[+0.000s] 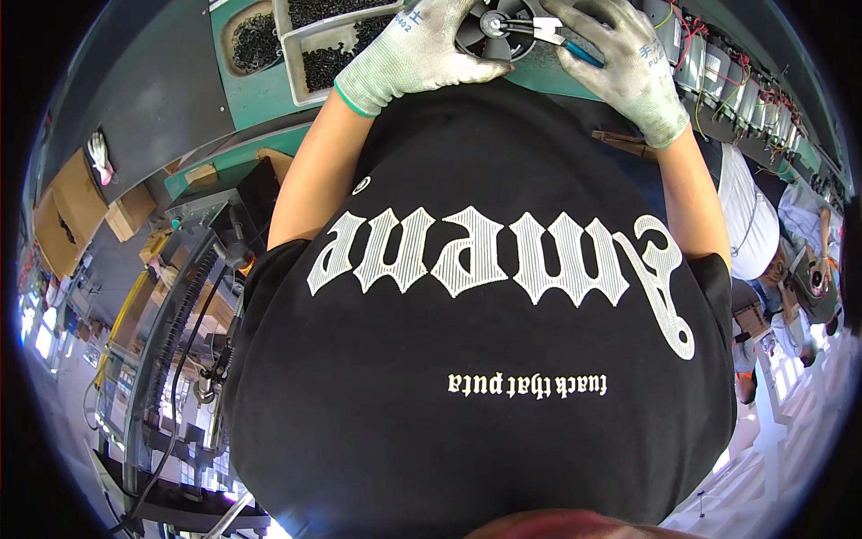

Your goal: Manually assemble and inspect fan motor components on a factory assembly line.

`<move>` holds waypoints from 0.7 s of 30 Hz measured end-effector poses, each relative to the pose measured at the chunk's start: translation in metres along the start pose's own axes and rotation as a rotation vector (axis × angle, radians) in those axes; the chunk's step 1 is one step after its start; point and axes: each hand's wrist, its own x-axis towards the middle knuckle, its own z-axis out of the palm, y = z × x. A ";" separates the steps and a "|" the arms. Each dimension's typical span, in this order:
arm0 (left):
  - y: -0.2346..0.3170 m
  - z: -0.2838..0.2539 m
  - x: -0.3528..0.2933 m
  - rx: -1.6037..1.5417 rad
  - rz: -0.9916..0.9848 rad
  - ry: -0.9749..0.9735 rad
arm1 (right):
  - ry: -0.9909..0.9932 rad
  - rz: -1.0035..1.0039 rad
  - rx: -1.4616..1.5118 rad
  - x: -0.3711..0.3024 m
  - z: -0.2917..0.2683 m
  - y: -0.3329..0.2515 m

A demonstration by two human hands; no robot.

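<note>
My left hand (420,52), in a pale knit glove with a green cuff, curls round the side of a black fan wheel (470,36) at the top edge. Its thumb lies along the near rim. In my right hand (621,65), gloved alike, is a pair of pliers (546,30) with a metal head and blue grips. The narrow plier tips reach to the round hub at the middle of the fan. Whether they grip a small part there, I cannot tell. The top of both hands and of the fan is cut off.
Left of my hands, a pale divided tray (296,67) and an oval bin (254,43) hold small black parts on the green bench (235,94). Several metal motors (718,70) with coloured wires line the right side. A cardboard box (70,214) lies far left; other people are at far right.
</note>
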 end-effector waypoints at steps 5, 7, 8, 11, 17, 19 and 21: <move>0.012 -0.007 0.008 -0.020 -0.183 -0.094 | -0.014 -0.025 -0.040 0.003 0.008 0.007; 0.014 -0.007 0.011 -0.018 -0.166 -0.099 | 0.399 -0.217 0.381 0.001 0.051 0.026; 0.013 -0.008 0.010 -0.015 -0.162 -0.095 | 0.599 -0.318 0.596 0.009 0.055 0.022; 0.012 -0.008 0.008 -0.019 -0.174 -0.094 | 0.097 -0.101 0.152 0.005 0.013 0.011; 0.002 0.000 0.002 -0.093 -0.201 -0.138 | -0.120 -0.034 -0.137 0.001 0.008 0.007; 0.000 0.001 0.000 -0.077 -0.190 -0.123 | -0.123 -0.006 -0.107 0.002 0.008 0.006; 0.000 0.001 -0.001 -0.048 -0.167 -0.099 | -0.124 0.006 -0.092 0.001 0.010 0.005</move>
